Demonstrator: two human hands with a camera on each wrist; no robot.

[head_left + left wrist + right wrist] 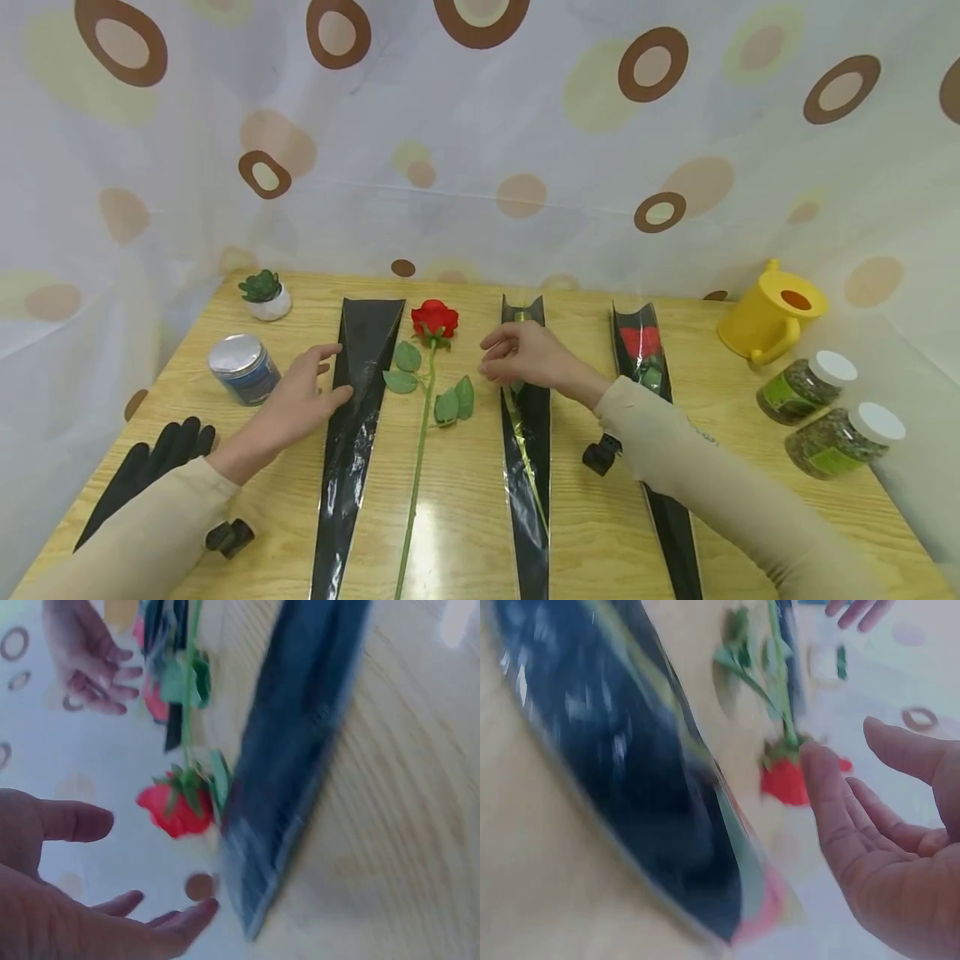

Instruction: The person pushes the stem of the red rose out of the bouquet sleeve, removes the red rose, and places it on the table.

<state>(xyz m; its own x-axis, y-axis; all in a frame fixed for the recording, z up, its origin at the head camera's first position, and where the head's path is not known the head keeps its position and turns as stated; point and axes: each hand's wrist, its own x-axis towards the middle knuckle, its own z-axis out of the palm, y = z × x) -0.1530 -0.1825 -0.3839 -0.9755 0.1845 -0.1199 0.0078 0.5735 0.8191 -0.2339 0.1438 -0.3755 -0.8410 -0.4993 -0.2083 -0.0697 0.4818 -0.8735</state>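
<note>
An unfilled black flower sleeve lies on the left. My left hand hovers at its edge, thumb and fingers spread with nothing between them. Right of that sleeve lies a single red rose with a long green stem and leaves, loose on the table. A second black sleeve contains a stem; my right hand is over its upper part and hides the bloom in the head view. The right wrist view shows those fingers loosely bent and holding nothing. Farther right, a third sleeve holds another red rose.
A small potted succulent, a blue tin and a black glove sit on the left. On the right stand a yellow watering can and two white-lidded jars. A patterned curtain hangs behind the table.
</note>
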